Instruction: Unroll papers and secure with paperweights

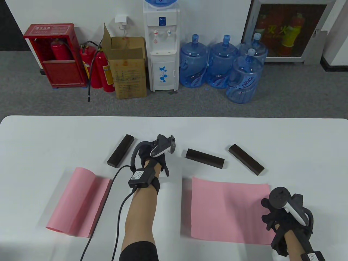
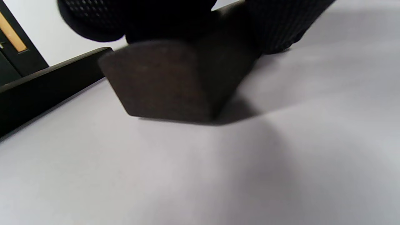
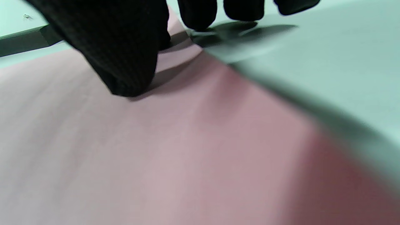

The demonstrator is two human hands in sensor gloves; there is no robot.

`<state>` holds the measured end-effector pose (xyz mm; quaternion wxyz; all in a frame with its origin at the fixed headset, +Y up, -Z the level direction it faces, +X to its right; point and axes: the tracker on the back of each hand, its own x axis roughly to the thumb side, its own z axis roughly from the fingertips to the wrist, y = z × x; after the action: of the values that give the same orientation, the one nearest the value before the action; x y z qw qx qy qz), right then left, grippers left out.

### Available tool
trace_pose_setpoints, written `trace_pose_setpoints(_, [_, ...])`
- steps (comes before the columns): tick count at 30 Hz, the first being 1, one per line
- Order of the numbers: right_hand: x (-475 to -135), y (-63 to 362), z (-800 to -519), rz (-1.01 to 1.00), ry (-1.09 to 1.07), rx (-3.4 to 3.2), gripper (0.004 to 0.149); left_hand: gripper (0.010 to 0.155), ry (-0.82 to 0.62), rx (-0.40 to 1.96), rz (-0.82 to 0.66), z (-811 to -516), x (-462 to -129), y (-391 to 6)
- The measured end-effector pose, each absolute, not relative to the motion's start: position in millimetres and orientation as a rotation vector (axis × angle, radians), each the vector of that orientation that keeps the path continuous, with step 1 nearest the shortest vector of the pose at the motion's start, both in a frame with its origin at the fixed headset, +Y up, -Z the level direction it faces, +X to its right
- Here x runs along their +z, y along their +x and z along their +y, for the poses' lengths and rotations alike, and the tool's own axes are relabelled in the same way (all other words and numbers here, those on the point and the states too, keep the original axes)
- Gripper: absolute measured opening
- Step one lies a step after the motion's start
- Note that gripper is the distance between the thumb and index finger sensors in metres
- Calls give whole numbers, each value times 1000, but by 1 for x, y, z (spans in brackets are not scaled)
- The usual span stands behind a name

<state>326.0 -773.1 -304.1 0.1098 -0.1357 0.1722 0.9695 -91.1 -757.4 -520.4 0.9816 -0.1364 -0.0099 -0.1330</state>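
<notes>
Left sheet [image 1: 77, 202], thin pink paper, lies curled at its left edge, well left of the left hand [image 1: 153, 159]. That hand's fingers [image 2: 278, 28] grip a dark bar [image 2: 175, 84], likely dense and stiff; best grabbed across its width. Two bars [image 1: 205, 158] lie beyond the right sheet [image 1: 228, 209], where right hand [image 1: 285, 217] fingers [image 3: 125, 56] press its right edge.

From my feed, behind the white table [image 1: 54, 136] I've got a water dispenser [image 1: 162, 46], four blue jugs [image 1: 221, 64] beside it, a cardboard box [image 1: 127, 68], and red fire extinguishers [image 1: 99, 68] next to a red cabinet [image 1: 55, 54].
</notes>
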Motion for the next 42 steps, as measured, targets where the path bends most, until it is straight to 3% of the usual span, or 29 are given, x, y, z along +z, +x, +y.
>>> trace_pose_setpoints(4, [-304, 326, -773, 505, -398, 2848, 64, 74, -228, -173, -24, -738, -506, -94])
trace_pose_setpoints(9, [-304, 325, -773, 511, -404, 2856, 64, 58, -120, -39, -104, -691, -468, -91])
trace_pose_setpoints(13, [-304, 325, -774, 509, -408, 2846, 64, 58, -71, 46, -184, -660, -433, -83])
trace_pose_setpoints(16, [-304, 326, -774, 509, -407, 2837, 64, 59, -116, 203, -244, -649, -408, -76])
trace_pose_setpoints(19, [-304, 326, -774, 508, -403, 2839, 64, 61, -154, 295, -285, -651, -386, -65])
trace_pose_setpoints(28, [-304, 326, -774, 507, -404, 2842, 64, 63, -264, 168, -326, -686, -340, -2])
trace_pose_setpoints(34, [-303, 326, -774, 505, -400, 2837, 64, 64, -289, -55, -295, -722, -331, 32])
trace_pose_setpoints(42, [-303, 326, -774, 506, -399, 2837, 64, 63, -343, -231, -256, -749, -334, 39])
